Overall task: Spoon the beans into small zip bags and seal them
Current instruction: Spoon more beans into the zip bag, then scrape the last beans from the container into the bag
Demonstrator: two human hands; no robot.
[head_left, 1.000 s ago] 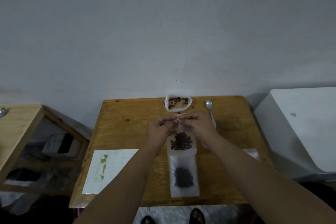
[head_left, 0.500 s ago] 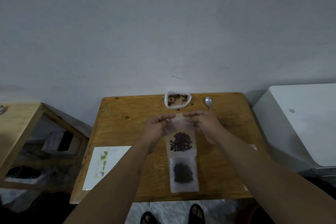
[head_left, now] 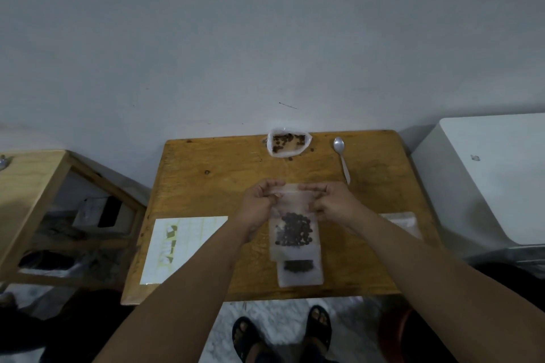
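Left hand [head_left: 261,203] and right hand [head_left: 330,204] each pinched a top corner of a small zip bag [head_left: 292,216], fingers curled over its upper strip. Dark beans [head_left: 295,230] sat in the bag's middle, held over the centre of the wooden table [head_left: 212,186]. Its lower edge overlapped a second filled bag [head_left: 299,277] lying nearer the person. At the far edge sat an open white pouch [head_left: 288,145] of beans, a spoon [head_left: 342,159] to its right. A pale sheet [head_left: 182,247] lay at the left.

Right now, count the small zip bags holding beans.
2: left hand and right hand pinch the held bag's top; the second bag lies flat by the table's front edge, partly beneath.
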